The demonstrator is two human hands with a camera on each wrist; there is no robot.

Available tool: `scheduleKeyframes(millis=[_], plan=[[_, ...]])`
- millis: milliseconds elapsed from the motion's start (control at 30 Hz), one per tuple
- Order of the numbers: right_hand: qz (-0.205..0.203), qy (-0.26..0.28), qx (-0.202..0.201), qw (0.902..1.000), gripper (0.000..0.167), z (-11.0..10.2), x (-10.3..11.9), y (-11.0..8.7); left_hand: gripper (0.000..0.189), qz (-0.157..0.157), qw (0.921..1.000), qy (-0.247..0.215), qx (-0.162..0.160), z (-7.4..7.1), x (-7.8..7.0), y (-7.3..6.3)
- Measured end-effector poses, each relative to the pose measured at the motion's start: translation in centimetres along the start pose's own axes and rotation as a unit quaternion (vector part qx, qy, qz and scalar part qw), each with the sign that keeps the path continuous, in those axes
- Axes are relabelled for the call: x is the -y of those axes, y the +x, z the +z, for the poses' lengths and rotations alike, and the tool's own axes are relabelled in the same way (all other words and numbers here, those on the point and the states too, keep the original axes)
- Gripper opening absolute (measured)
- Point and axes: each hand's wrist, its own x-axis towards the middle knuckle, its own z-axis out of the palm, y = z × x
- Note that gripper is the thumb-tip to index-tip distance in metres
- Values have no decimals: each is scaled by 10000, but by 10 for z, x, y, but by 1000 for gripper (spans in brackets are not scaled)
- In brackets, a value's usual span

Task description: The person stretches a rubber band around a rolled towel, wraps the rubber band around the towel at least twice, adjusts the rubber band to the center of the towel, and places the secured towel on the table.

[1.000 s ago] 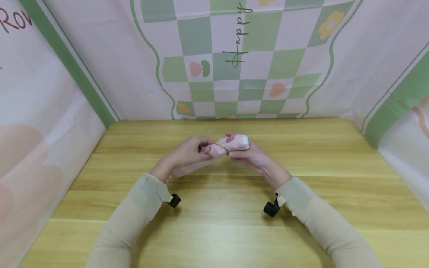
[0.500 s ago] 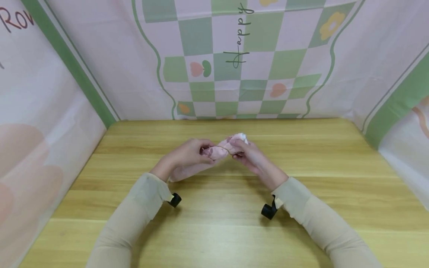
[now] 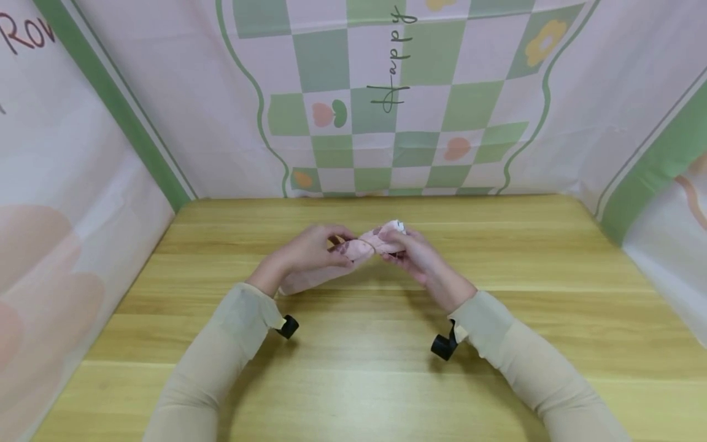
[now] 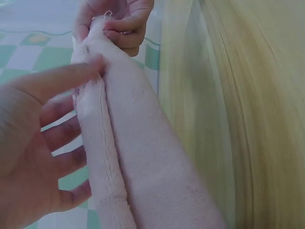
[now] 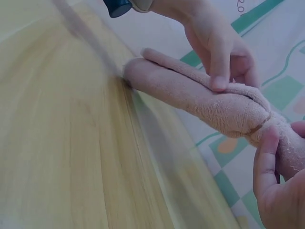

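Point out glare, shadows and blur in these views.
Head view: pale glare on the near tabletop, soft shadows beside the left sleeve and right sleeve; left wrist view: thumb tip of the left hand looks smeared; right wrist view: the wood grain looks soft, while the cloth roll shows its texture.

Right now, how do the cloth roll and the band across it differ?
The cloth roll is pale pink with darker patches; the band is brownish. The roll is long and thick, the band thin. The left grip and right grip hold the roll, while the band shows between them.
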Motion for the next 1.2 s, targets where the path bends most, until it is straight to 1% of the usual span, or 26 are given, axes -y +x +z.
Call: scheduleKeyframes(millis=[100,200,300,367,433,533,633,700,767,867,900,967,1067,1100,1133,1200], plan=[[-25,-107,-6,9999,15,-2,0,0,33,118,9996,70,-240,2,-2,1],[-23,-214,-1,9998,16,-3,0,0,23,281,9978,244,-541,6,-6,3],[-19,-299,-21,9995,21,-3,0,0,17,707,9914,641,-898,11,-9,7],[-35,-329,-25,9994,23,-3,0,0,14,1028,9838,940,-1128,14,-10,9],[-46,-327,-20,9995,22,-3,0,-1,11,1412,9719,1302,-1363,15,-11,11],[-45,-254,-85,9996,16,-2,1,-1,8,1797,9548,1771,-1574,17,-11,12],[-15,-158,-172,9997,15,-2,2,-2,7,2083,9392,2152,-1679,18,-11,12],[0,-124,-204,9997,16,-1,3,-2,7,2197,9322,2302,-1722,19,-11,12],[26,-126,-226,9997,16,-1,4,-3,7,2253,9283,2374,-1764,19,-11,11],[52,-180,-215,9996,16,0,5,-3,7,2314,9255,2410,-1782,19,-12,10],[59,-197,-213,9996,16,0,5,-3,7,2268,9269,2432,-1739,19,-12,10],[62,-191,-172,9997,17,0,5,-3,7,2064,9335,2508,-1518,19,-15,9],[37,-217,-114,9997,18,0,5,-3,5,1727,9435,2627,-1046,18,-19,8],[18,-222,-87,9997,18,0,6,-3,5,1611,9458,2678,-883,17,-20,7],[6,-223,-79,9997,18,0,6,-3,5,1570,9468,2709,-745,17,-20,6],[-12,-235,-89,9997,19,1,6,-4,4,1581,9478,2710,-577,16,-21,5]])
